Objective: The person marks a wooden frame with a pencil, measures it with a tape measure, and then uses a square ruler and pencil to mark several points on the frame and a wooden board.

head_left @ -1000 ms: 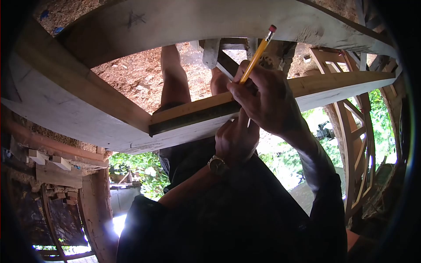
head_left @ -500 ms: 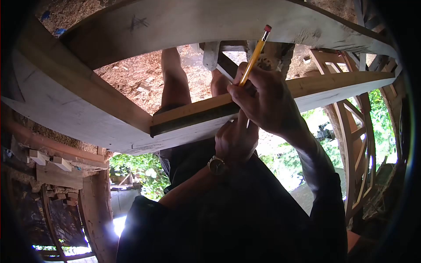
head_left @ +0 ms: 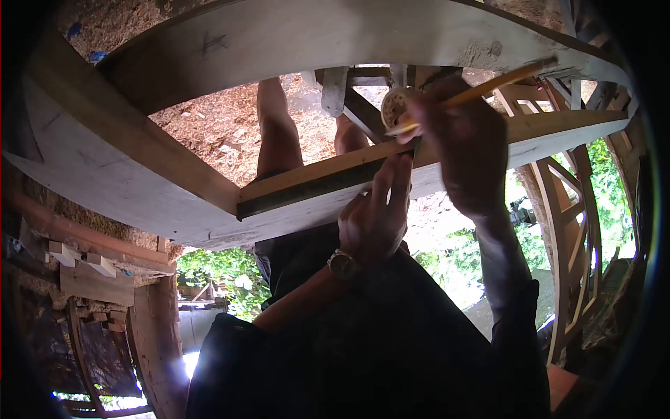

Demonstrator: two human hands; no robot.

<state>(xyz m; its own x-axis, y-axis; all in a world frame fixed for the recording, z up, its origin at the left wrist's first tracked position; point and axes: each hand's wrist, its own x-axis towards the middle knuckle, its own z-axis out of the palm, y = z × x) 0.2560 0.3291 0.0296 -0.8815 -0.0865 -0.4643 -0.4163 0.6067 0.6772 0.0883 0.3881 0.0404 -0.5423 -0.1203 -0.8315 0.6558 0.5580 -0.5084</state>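
Observation:
My right hand (head_left: pixel 469 150), slightly smeared by motion, is closed around a yellow pencil (head_left: pixel 481 89). The pencil slants, its sharpened tip low at the left and its other end high at the right. That tip is just above the upper edge of a pale timber (head_left: pixel 544 127). Below it my left hand (head_left: pixel 375 216), with a watch on the wrist, has its fingers pressed together at the end of a dark strip (head_left: pixel 314 187). This strip runs along the near face of the timber. What lies between the fingertips is partly hidden.
A broad curved plank (head_left: pixel 293 42) arches across the far side and meets a slanting board (head_left: pixel 132 133) at the left. Wood shavings (head_left: pixel 216 122) cover the ground. Wooden frames (head_left: pixel 562 202) stand at the right, and small blocks (head_left: pixel 101 264) lie at the lower left.
My right hand has moved up and right and turned the pencil from steep to nearly flat, tip now leftward. My left hand's fingers have reached up to the timber's edge.

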